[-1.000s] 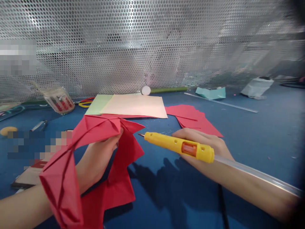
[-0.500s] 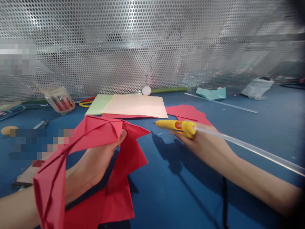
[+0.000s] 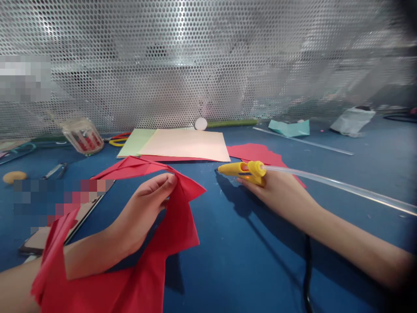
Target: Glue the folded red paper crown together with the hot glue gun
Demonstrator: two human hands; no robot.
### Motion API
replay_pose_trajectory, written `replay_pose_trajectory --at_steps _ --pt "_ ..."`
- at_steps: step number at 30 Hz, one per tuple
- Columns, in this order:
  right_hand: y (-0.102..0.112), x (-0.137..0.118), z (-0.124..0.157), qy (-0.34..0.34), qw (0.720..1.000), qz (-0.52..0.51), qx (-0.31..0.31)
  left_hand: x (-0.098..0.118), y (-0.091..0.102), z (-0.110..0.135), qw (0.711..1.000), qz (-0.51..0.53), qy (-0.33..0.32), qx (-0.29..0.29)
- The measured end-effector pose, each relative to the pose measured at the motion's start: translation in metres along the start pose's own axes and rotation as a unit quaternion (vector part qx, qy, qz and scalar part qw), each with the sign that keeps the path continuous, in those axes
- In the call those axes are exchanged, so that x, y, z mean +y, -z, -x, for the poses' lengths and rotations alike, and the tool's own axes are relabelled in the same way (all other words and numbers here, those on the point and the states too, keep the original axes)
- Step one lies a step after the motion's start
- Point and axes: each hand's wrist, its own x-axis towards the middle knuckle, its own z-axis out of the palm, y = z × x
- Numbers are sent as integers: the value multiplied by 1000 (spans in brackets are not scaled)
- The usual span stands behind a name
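Observation:
My left hand (image 3: pixel 153 193) pinches the edge of a large folded red paper ring (image 3: pixel 180 221), which loops around my wrist and forearm. Several creased flaps make up the ring, and one pointed corner sticks out to the right of my fingers. In my right hand (image 3: pixel 280 187) is a yellow hot glue gun (image 3: pixel 241 169), its dark nozzle aimed left toward that pointed corner, a short way off. A long clear glue stick (image 3: pixel 342 189) runs out of the back of the gun. The gun's handle is mostly hidden by my hand.
Cream and green paper sheets (image 3: pixel 189 143) lie at the back, with red paper (image 3: pixel 254 152) to their right. A jar (image 3: pixel 83 137), scissors (image 3: pixel 119 141), a cutter (image 3: pixel 55 170) and a tablet-like object (image 3: pixel 86 208) are at left. A black cord (image 3: pixel 307 274) crosses the front right.
The red paper ring has tilted and turned in my left hand, its upper flaps now seen more edge-on. The glue gun has shifted slightly, and its glue stick has swung upward.

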Motion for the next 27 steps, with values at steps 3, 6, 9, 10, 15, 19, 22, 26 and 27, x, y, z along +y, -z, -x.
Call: replay_pose_trajectory --at_steps 3,6,9,10,15,19,22,26,27 --pt "0 0 0 3 1000 -4 1 -3 1 0 999 10 33 -20" --pt "0 1 -1 1 1000 -5 1 -5 1 1 996 25 76 -29" --pt "0 0 -1 -6 1000 -3 -2 -5 1 3 994 28 99 -39" --pt "0 0 -1 -9 1000 -3 -4 -5 2 3 994 29 101 -44" --pt "0 -1 -1 -14 1000 -9 -13 -4 1 4 991 37 107 -66" --pt "1 -1 -1 -14 1000 -18 -16 -3 -2 5 989 49 117 -73" --pt "1 -1 -2 -12 1000 -22 -8 -3 -4 6 987 45 132 -80" --pt "0 -1 -3 -15 1000 -24 9 -4 -1 6 988 -11 140 -71" --pt "0 -1 -3 -16 999 -25 12 -3 1 5 987 -28 144 -71"
